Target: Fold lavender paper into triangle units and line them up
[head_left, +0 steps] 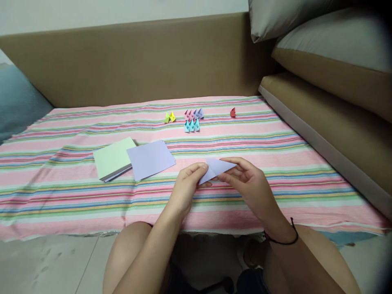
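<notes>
A folded sheet of lavender paper [216,167], roughly triangular, is held up between both hands above the striped cloth. My left hand [190,177] pinches its left side, thumb on top. At the right side, the fingers of my right hand [243,175] are closed around the paper's edge, with a black band on that wrist. Left of my hands lie a few flat lavender sheets [151,159], partly overlapping a stack of paper [114,157] with a pale green sheet on top.
Farther back stand small folded paper pieces: yellow ones [170,117], pink ones [189,115], purple ones [199,113], turquoise ones [192,125] and a red one [233,112]. A striped cloth [76,200] covers the seat. Stacked cushions [330,61] border the right; a brown backrest [147,61] rises behind.
</notes>
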The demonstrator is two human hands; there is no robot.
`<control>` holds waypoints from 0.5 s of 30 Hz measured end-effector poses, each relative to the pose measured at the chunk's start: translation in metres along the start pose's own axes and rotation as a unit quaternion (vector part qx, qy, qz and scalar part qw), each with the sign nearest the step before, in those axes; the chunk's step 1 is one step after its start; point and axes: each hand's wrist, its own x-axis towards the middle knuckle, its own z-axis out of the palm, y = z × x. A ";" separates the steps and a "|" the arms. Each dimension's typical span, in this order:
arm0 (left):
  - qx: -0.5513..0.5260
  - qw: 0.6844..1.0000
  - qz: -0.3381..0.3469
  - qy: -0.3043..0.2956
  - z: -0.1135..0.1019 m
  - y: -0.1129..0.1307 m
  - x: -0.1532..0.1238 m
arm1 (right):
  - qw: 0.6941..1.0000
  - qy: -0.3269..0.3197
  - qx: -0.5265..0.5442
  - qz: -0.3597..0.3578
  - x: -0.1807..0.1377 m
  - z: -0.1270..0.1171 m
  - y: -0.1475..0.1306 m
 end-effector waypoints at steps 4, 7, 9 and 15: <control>0.041 0.999 0.002 -0.005 0.000 -0.003 0.001 | 1.000 0.025 -0.008 -0.014 0.000 0.000 0.000; 0.054 0.998 0.000 -0.021 0.002 -0.003 0.000 | 0.998 0.055 -0.014 -0.011 0.000 -0.001 0.002; 0.061 0.998 0.011 -0.024 0.003 -0.002 -0.001 | 0.996 0.081 -0.030 -0.005 0.000 -0.002 0.003; 0.061 0.997 0.050 0.010 0.000 0.000 0.000 | 0.998 0.056 -0.014 0.015 0.000 -0.001 0.003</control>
